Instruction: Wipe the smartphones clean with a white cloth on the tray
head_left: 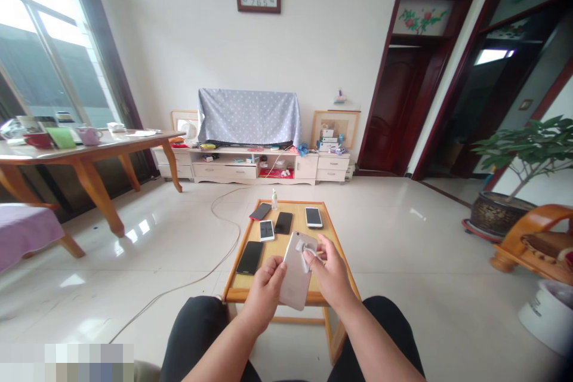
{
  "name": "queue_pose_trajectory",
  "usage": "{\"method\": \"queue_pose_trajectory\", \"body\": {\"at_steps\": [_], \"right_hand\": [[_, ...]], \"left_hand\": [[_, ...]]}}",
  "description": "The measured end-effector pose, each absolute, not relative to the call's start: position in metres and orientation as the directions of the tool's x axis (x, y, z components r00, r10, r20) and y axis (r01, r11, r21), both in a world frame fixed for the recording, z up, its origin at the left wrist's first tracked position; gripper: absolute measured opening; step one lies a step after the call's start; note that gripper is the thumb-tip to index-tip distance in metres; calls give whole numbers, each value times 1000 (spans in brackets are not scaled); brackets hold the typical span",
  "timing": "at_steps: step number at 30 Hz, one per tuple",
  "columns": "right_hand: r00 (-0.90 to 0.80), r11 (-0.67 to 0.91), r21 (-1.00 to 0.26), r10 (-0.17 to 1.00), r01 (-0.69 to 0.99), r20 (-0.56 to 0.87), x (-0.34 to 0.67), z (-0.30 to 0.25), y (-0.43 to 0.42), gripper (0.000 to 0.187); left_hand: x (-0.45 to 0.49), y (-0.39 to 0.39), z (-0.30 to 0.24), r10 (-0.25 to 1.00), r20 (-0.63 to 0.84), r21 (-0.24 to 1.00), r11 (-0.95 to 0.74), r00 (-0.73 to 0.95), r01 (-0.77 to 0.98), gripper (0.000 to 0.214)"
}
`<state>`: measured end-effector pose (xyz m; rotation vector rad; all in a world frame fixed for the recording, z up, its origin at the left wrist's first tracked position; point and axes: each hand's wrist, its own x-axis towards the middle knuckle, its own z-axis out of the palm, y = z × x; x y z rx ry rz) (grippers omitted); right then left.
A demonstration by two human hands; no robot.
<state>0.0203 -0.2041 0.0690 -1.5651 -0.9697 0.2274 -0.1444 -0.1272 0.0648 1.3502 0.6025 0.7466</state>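
Observation:
A silver smartphone (293, 286) is held up over the near edge of a small wooden table (326, 250), its back towards me. My left hand (264, 289) grips the phone's left edge between thumb and fingers. With closed fingers, my right hand (332, 271) presses a small whitish cloth or tissue (308, 256) against the upper right of the phone's back. Lying on the table are a large black phone (249, 258), a white phone (267, 230), a dark phone (283, 223), a phone with a red edge (260, 211) and another white phone (314, 217).
A small clear bottle (274, 199) stands at the table's far edge. A cable (197, 279) runs over the floor on the left. Farther off are a dining table (89, 152), a low TV cabinet (224, 171), a potted plant (501, 209) and a white bin (544, 313).

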Motion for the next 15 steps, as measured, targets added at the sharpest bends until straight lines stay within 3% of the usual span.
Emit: {"method": "queue_pose_trajectory", "body": {"at_steps": [3, 9, 15], "right_hand": [[598, 50, -781, 613, 623, 517, 29, 73, -204, 63], [370, 10, -546, 725, 837, 580, 11, 61, -212, 79], [552, -96, -617, 566, 781, 612, 34, 61, -203, 65]], "left_hand": [[-144, -129, 63, 770, 42, 994, 33, 637, -106, 38], [-144, -125, 59, 788, 69, 993, 2, 612, -114, 36], [-146, -126, 65, 761, 97, 995, -81, 641, -55, 36]]}}
